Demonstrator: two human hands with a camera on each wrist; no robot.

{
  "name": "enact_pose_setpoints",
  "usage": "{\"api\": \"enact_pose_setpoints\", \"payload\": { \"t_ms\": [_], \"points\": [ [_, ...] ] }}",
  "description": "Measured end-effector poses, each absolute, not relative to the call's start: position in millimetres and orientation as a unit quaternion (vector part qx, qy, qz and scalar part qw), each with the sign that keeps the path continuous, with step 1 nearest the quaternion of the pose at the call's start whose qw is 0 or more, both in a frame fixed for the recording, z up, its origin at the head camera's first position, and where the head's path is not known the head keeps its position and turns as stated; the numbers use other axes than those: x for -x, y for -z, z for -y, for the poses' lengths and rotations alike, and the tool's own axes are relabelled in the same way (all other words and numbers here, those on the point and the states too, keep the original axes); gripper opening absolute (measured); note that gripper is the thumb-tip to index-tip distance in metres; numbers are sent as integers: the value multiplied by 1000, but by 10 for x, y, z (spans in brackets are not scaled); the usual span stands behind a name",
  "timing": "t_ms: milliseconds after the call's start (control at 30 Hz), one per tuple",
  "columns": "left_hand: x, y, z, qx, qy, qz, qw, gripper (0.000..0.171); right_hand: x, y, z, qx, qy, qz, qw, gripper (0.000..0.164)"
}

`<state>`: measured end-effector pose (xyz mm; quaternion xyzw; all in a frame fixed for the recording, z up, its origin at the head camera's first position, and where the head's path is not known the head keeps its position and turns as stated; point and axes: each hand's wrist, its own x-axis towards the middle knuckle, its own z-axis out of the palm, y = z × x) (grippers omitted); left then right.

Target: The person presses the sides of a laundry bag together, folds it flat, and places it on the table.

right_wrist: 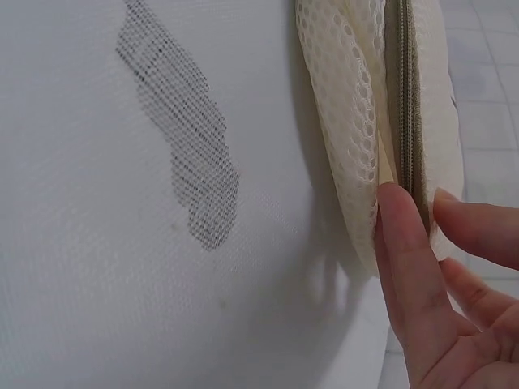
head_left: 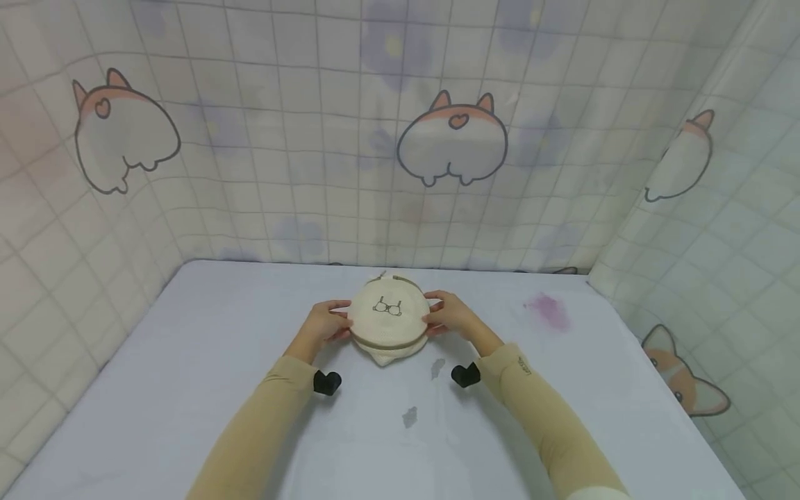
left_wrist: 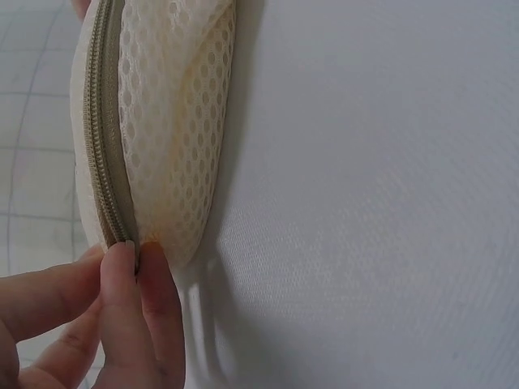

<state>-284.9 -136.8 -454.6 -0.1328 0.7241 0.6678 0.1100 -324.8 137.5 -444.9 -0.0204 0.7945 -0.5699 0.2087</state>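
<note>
A round cream zippered mesh bag (head_left: 389, 328) with a drawing of glasses on its top sits near the back of the white table. My left hand (head_left: 325, 323) pinches its left edge. At the opposite edge, my right hand (head_left: 455, 317) holds the bag between thumb and fingers. A closed-looking stretch of brown zipper (left_wrist: 99, 138) runs along the side in the left wrist view, above soft honeycomb mesh (left_wrist: 195, 121). In the right wrist view, fingertips (right_wrist: 397, 198) press the mesh side just under the zipper, and the thumb touches the upper panel.
Two grey worn patches (head_left: 409, 417) mark the white tabletop (head_left: 187, 389) in front of the bag. A pink stain (head_left: 550, 311) lies to the right. Curtains (head_left: 350, 173) with a grid and cartoon corgis hang behind and at both sides.
</note>
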Motion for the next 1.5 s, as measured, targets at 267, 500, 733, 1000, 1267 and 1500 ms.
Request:
{"api": "enact_pose_setpoints", "payload": {
  "t_ms": [267,500,733,1000,1267,1500],
  "points": [
    [2866,4529,1376,119,-662,-733,104,53,3274,4374,-1462,51,521,-827,206,65],
    [2815,4528,1364,103,-632,-763,94,54,3242,4365,-1484,74,495,-841,203,63],
    [2809,4487,1335,77,-586,-801,95,55,3233,4324,-1540,96,480,-852,187,61],
    [2797,4467,1399,29,-526,-845,90,54,3209,4176,-1615,135,415,-887,150,54],
    [2769,4525,1456,-23,-454,-889,60,51,3109,4177,-1577,199,308,-927,84,46],
    [2777,4498,1357,-73,-395,-915,22,49,2997,4207,-1457,234,230,-944,34,51]
  ]
}}
